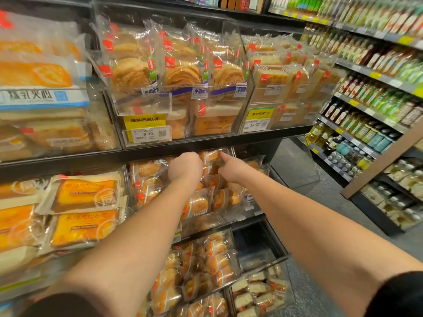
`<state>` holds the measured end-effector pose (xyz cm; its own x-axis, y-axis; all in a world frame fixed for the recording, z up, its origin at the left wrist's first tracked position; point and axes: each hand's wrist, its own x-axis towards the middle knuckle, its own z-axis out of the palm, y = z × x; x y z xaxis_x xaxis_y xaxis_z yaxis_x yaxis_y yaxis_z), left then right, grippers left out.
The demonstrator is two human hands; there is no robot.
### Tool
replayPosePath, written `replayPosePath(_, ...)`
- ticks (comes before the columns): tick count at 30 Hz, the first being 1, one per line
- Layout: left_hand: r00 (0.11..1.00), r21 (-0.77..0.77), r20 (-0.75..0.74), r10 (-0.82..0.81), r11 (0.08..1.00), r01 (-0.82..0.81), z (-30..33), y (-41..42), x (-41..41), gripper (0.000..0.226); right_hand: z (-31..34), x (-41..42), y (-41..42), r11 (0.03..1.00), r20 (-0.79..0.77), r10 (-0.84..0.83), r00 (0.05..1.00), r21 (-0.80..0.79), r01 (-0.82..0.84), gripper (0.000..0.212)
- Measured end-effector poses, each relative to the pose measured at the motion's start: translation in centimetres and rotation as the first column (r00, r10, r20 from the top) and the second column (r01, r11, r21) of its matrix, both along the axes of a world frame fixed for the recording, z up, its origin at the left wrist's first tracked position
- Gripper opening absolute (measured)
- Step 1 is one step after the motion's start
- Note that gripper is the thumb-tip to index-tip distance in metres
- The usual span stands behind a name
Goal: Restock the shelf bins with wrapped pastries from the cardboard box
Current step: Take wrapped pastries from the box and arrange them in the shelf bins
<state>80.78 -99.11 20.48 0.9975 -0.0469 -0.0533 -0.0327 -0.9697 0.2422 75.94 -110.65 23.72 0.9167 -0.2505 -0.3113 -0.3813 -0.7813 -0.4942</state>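
Both bare arms reaching far into middle clear bin [231, 154]; left hand [185, 167] curled down among wrapped pastries [199, 202], grip hidden, cannot tell; right hand [231, 170] touching top pack, thumb out; packs standing tilted, long side up; yellow tags [144, 121] reading 19.90.

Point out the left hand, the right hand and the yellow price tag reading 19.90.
left hand [185, 165], head view, on the back of the hand.
right hand [231, 168], head view, on the back of the hand.
yellow price tag [144, 121], head view, on its yellow upper part.
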Motion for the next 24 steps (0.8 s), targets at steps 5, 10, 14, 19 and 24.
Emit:
replayPosePath(5, 0.999, -0.11, 0.041, -0.012, 0.994, 0.016, 0.1, 1.1, -1.9, 0.032, 1.0, -0.7, -0.6, 0.993, -0.003, 0.056, 0.998, -0.101, -0.056, 0.044)
replayPosePath(10, 0.999, -0.266, 0.051, -0.005, 0.964, 0.019, 1.3, 3.9, -5.7, 0.036, 0.8, -3.5, -1.7, 0.991, 0.077, 0.116, 0.99, -0.082, -0.11, 0.045)
replayPosePath(14, 0.995, -0.406, 0.036, 0.091, 0.911, -0.069, 1.8, 7.0, -10.9, 0.031, 0.7, -7.1, -2.1, 0.964, 0.103, 0.259, 0.96, -0.093, -0.25, 0.048)
replayPosePath(19, 0.977, -0.387, 0.022, 0.211, 0.903, -0.186, 1.3, 11.6, -20.4, 0.026, 0.5, -12.1, 0.3, 0.866, 0.131, 0.496, 0.858, -0.148, -0.478, 0.048)
replayPosePath(24, 0.943, -0.281, 0.004, 0.332, 0.906, -0.317, -0.6, 18.3, -31.5, 0.026, -1.1, -17.0, 6.9, 0.689, 0.102, 0.721, 0.686, -0.216, -0.692, 0.049)
